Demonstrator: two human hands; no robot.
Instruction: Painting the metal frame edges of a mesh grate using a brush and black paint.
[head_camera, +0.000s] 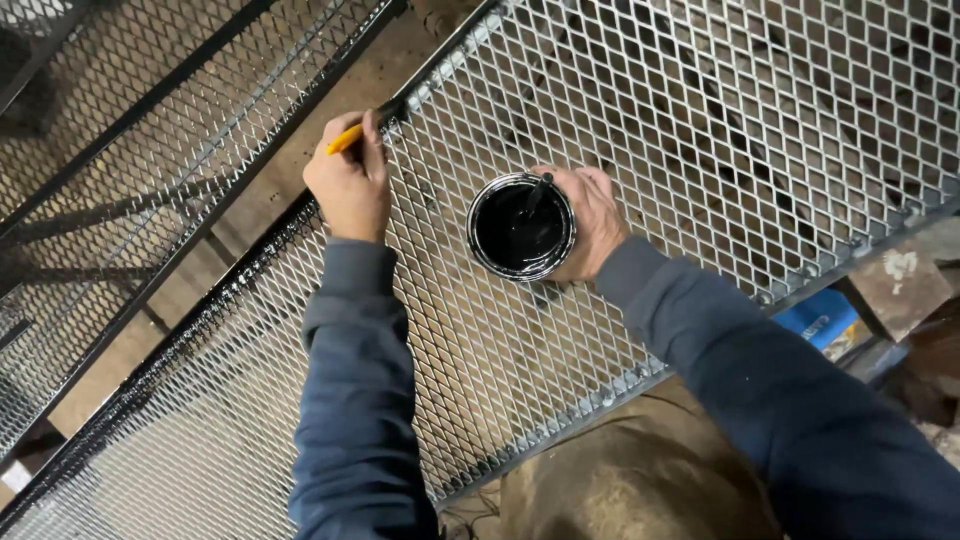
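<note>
Pinching a yellow-handled paintbrush (362, 128), the left hand (350, 185) kept a closed grip, bristles on the black steel frame edge (250, 255) of the expanded-metal mesh panel (700, 130); its long axis ran up-right. The right hand (590, 220) cupped a round tin of black paint (521, 227) against the mesh. Edge-coating seemed underway; next, probably reloading bristles.

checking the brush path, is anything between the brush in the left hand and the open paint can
Nothing visible. The left hand holds the brush at the frame edge; only bare mesh lies between it and the paint can in the right hand.
</note>
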